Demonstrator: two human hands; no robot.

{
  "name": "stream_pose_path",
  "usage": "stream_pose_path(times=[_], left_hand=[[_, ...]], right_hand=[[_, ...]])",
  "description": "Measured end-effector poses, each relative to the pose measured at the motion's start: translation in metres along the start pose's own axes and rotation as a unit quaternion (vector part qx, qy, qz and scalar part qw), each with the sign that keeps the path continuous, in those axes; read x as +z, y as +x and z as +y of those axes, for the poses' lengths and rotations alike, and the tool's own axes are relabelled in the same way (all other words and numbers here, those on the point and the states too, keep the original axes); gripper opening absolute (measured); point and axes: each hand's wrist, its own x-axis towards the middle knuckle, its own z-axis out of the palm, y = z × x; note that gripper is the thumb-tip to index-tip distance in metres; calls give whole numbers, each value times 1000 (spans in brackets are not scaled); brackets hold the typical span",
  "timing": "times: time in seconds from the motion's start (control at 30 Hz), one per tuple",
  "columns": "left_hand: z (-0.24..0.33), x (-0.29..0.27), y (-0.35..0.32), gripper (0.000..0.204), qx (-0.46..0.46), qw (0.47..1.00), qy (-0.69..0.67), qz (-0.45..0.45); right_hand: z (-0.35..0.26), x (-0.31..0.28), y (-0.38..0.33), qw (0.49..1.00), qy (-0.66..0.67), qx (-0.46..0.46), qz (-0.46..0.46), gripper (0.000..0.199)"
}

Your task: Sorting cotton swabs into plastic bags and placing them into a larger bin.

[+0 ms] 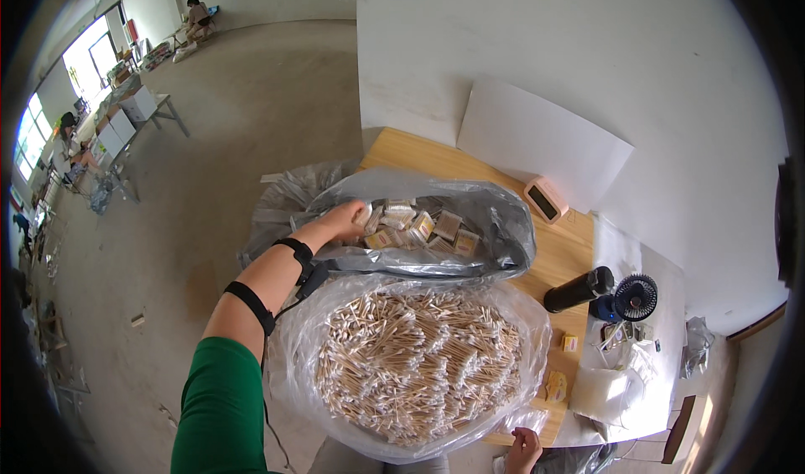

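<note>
Bare concrete floor (268, 96) fills the left side, with white boxes (122, 126) on a far table and a seated person (67, 143) beside them. Nearer, the left hand (344, 220) reaches over the near rim into the left end of a grey bag (518, 243); its fingers are bent against a small pack (364, 214), but I cannot tell whether they grip it. More packs (449, 225) lie inside at mixed angles, their long axes sharing no one direction. Just below, a clear bag (293, 352), between the body and the grey one, holds cotton swabs (419, 356) pointing many ways. At the lower edge, the right hand (524, 451) has curled fingers; what it holds, if anything, I cannot tell. Rightward along the wooden table (558, 247) come a pink clock (546, 200), a tilted black bottle (579, 289) and a small fan (636, 297).
</note>
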Motion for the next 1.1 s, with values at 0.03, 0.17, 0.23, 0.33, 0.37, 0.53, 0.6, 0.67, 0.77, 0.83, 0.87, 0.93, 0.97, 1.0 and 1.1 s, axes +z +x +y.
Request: stream_pose_path(times=[0.03, 0.17, 0.23, 0.33, 0.37, 0.53, 0.6, 0.67, 0.77, 0.83, 0.87, 0.93, 0.97, 1.0, 1.1], left_hand=[[8, -6, -4, 60, -6, 999, -26, 29], [49, -31, -14, 55, 54, 965, -205, 152], [81, -52, -53, 54, 86, 967, -183, 153], [164, -34, -93, 55, 194, 978, -53, 58], [180, -15, -109, 54, 274, 960, 18, 58], [182, 93, -176, 59, 351, 923, 153, -47], [193, 103, -197, 66, 328, 925, 188, -44], [195, 106, -209, 76, 235, 968, 27, 81], [187, 105, -227, 82, 154, 973, -73, 154], [163, 111, -234, 73, 130, 977, -66, 156], [150, 116, -238, 68, 114, 982, -32, 150], [152, 121, -243, 51, 110, 977, -13, 181], [152, 121, -242, 51, 113, 977, -13, 182], [152, 120, -245, 48, 103, 979, -18, 177], [151, 118, -244, 43, 95, 978, -26, 182]], right_hand=[[-2, -4, 0, 1000, 0, 2, 1, 16], [26, -6, -10, 995, 60, 78, 2, 12], [17, -10, 0, 996, 79, 50, -5, 14], [-16, -13, 14, 992, 107, -8, 74, 14], [-22, -11, 20, 987, 134, -31, 81, 16], [-112, -5, 41, 969, 191, -154, 31, 23], [-128, -4, 41, 959, 188, -209, 28, 23], [-136, 1, 38, 951, 200, -234, 30, 21], [-143, 1, 31, 952, 213, -218, 28, 19], [-148, 12, 24, 950, 243, -197, 23, 16], [-152, 16, 21, 949, 249, -193, 10, 15], [-158, 19, 15, 949, 257, -183, -9, 13], [-162, 20, 14, 949, 257, -184, -6, 13], [-165, 20, 11, 944, 266, -193, -10, 14], [-170, 22, 9, 943, 264, -201, -18, 14]])
